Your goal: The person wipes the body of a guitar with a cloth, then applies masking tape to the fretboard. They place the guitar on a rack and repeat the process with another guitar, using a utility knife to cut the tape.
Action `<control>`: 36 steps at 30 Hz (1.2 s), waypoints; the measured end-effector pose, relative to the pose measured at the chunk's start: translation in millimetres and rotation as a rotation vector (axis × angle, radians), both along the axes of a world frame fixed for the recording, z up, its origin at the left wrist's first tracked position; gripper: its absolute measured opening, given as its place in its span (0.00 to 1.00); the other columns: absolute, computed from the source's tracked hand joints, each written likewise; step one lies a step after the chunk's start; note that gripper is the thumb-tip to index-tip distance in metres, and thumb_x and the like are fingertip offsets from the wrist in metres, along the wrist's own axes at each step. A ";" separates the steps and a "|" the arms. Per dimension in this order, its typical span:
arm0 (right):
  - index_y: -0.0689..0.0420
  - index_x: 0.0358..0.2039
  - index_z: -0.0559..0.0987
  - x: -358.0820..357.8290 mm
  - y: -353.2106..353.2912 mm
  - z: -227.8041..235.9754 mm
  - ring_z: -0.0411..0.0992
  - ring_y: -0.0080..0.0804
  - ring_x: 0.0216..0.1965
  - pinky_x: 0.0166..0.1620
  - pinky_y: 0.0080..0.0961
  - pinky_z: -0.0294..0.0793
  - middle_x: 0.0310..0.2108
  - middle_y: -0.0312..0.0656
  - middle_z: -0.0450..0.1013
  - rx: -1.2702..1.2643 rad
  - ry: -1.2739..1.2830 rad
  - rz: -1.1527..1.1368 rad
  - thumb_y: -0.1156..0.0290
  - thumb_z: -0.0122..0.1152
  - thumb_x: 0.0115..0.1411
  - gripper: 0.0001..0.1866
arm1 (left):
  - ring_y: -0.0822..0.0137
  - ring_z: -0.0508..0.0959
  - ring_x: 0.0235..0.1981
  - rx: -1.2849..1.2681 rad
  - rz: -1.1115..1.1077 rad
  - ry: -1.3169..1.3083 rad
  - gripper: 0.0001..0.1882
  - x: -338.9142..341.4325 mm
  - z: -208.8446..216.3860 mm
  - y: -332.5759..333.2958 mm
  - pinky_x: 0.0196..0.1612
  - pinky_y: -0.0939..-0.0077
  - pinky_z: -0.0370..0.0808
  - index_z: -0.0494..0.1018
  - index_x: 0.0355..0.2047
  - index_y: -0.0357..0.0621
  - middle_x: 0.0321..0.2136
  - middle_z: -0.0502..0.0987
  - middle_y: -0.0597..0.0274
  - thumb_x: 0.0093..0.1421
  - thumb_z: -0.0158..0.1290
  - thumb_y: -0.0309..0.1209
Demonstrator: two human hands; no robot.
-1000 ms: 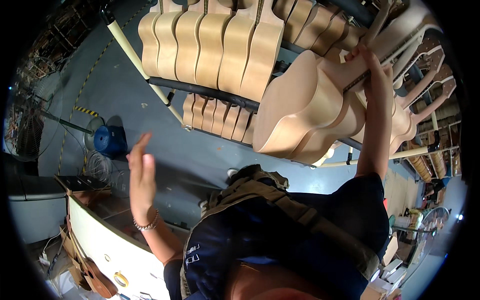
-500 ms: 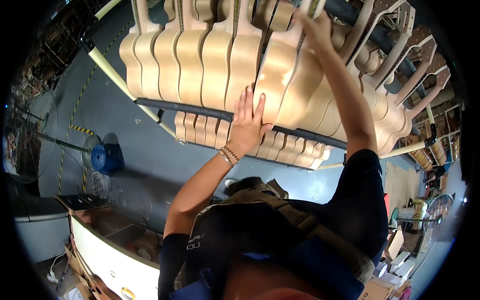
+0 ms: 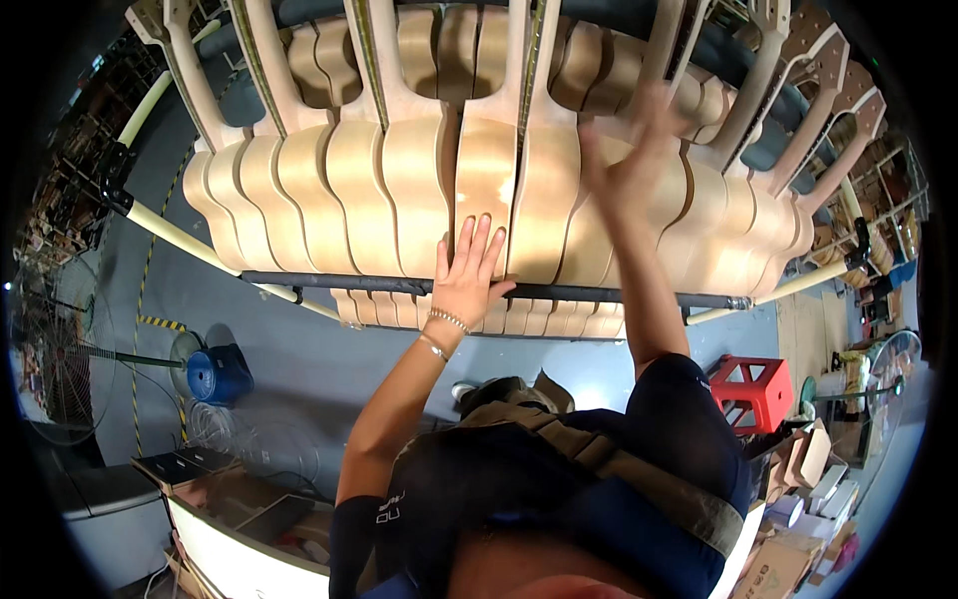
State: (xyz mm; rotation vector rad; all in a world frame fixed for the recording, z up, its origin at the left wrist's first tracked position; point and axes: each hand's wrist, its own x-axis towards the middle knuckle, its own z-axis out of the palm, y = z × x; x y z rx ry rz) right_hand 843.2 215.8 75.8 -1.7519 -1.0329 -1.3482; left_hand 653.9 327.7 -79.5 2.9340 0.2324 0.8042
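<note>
Pressing left hand (image 3: 469, 275) flat, fingers spread, on guitar body (image 3: 486, 180) | right hand (image 3: 629, 160) blurred, grip unclear

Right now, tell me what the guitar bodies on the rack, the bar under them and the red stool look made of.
Guitar bodies: pale bare wood, grain visible with a soft sheen, apparently unpainted. The left hand lies flat on one.
Bar: dark, matte, possibly foam-padded metal; hard to tell.
Red stool: glossy uniform red with cut-out sides, probably moulded plastic.
</note>
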 end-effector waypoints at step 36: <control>0.59 0.43 0.65 -407.5 106.5 45.2 0.65 0.31 0.37 0.54 0.36 0.64 0.32 0.39 0.64 0.311 1.451 1.856 0.74 0.56 0.56 0.16 | 0.51 0.57 0.62 -1.021 0.901 -0.855 0.35 -505.6 26.7 -109.6 0.63 0.68 0.53 0.48 0.61 0.29 0.60 0.55 0.39 0.65 0.38 0.47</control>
